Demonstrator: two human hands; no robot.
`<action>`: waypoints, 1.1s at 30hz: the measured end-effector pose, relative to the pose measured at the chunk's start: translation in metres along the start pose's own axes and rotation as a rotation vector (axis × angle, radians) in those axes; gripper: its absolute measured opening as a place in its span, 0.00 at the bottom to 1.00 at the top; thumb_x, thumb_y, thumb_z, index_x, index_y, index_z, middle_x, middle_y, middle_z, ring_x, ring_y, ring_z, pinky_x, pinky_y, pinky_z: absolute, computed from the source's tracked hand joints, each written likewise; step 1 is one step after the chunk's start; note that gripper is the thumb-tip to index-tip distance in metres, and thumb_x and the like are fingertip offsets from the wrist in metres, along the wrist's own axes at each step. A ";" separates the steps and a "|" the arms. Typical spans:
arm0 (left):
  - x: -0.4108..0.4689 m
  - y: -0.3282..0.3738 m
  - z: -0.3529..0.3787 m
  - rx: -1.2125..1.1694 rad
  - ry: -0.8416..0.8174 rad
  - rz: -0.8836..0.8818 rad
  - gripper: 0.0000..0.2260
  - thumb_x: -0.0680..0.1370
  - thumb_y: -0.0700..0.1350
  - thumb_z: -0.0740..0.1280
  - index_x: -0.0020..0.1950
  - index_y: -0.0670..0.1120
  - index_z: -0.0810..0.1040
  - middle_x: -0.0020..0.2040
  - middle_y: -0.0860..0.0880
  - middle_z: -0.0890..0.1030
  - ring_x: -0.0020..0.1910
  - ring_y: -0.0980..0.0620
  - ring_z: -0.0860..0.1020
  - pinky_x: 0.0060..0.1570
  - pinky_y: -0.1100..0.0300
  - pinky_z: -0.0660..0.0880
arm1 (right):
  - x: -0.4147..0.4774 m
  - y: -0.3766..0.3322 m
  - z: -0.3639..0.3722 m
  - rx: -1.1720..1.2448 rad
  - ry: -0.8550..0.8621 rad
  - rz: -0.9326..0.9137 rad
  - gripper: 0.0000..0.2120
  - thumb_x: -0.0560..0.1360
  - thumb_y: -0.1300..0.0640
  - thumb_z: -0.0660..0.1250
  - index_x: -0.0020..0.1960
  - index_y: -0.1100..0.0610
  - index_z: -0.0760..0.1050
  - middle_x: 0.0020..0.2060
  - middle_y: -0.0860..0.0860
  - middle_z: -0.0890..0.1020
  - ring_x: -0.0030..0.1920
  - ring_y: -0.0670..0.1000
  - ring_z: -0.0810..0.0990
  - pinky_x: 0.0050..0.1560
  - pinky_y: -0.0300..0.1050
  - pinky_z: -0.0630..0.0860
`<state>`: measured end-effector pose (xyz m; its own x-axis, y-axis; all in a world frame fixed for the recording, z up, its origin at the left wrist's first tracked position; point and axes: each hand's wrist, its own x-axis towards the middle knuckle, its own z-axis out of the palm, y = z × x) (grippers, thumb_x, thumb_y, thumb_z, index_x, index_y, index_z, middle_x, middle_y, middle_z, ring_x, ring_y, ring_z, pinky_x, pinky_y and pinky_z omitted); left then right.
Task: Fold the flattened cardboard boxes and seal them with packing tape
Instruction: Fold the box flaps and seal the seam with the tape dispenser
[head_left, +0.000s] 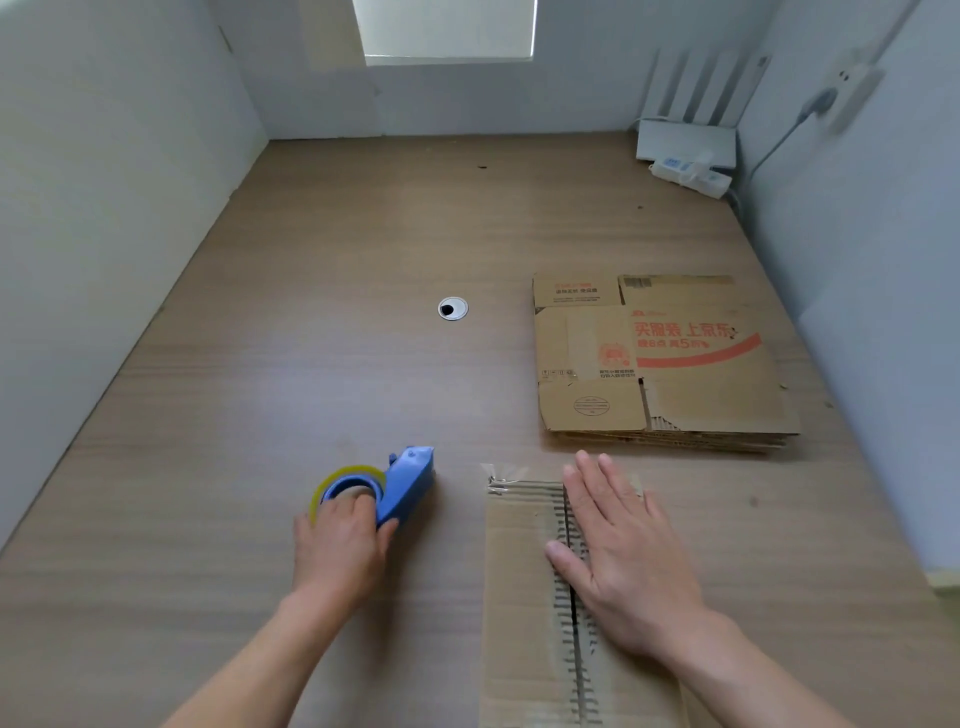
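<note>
Left wall (104, 208): plain white panel, matte.
Left hand (340, 540): fingers curled over the tape roll, gripping it; thumb against the blue body.
Tape dispenser (408, 486): blue hard plastic and wedge-shaped, lying on the desk left of the box. Long axis slants from near-left to far-right, nose pointing away.
Tape roll (345, 475): yellowish clear ring seated in the dispenser.
Desk (311, 312): pale wood-grain laminate, enclosed by white partitions on three sides.
Cable grommet (452, 308): round, silver rim, dark hole, mid-desk.
Cardboard box (519, 571): brown corrugated, near edge of desk, flaps closed. Ragged fluted centre seam and long axis both run straight away from the viewer. Crumpled clear tape at the far end.
Right hand (618, 545): flat on the flaps beside the seam, fingers straight, slightly spread, pressing.
Flattened boxes (665, 364): stacked just beyond the box, red print on top, edges frayed.
Power strip (691, 174): white, far right corner.
Right wall (883, 260): white, with a plugged socket.
</note>
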<state>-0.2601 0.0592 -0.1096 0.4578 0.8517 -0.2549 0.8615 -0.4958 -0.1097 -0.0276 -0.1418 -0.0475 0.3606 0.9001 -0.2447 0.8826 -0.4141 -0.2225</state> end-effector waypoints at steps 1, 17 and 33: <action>-0.004 0.000 0.006 -0.001 -0.065 -0.026 0.14 0.80 0.60 0.57 0.56 0.52 0.71 0.56 0.54 0.78 0.56 0.48 0.75 0.51 0.51 0.66 | 0.000 0.000 0.000 -0.007 -0.006 -0.003 0.36 0.74 0.29 0.34 0.74 0.44 0.23 0.73 0.39 0.25 0.72 0.41 0.22 0.75 0.49 0.38; -0.003 0.126 -0.069 -0.874 -0.034 0.319 0.15 0.82 0.55 0.59 0.42 0.49 0.79 0.41 0.53 0.79 0.43 0.53 0.76 0.45 0.58 0.74 | 0.017 0.007 -0.013 0.184 0.107 -0.065 0.24 0.79 0.37 0.54 0.68 0.49 0.70 0.63 0.46 0.76 0.63 0.50 0.71 0.63 0.49 0.68; -0.003 0.135 -0.077 -1.316 -0.453 -0.290 0.18 0.80 0.54 0.58 0.49 0.45 0.83 0.44 0.48 0.84 0.44 0.51 0.79 0.46 0.53 0.74 | 0.026 0.036 0.000 1.290 0.007 0.561 0.25 0.85 0.47 0.50 0.49 0.55 0.84 0.47 0.49 0.86 0.50 0.48 0.82 0.52 0.40 0.74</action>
<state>-0.1279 0.0029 -0.0502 0.3404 0.6428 -0.6863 0.5986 0.4147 0.6854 0.0135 -0.1338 -0.0618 0.5722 0.5749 -0.5849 -0.2697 -0.5416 -0.7962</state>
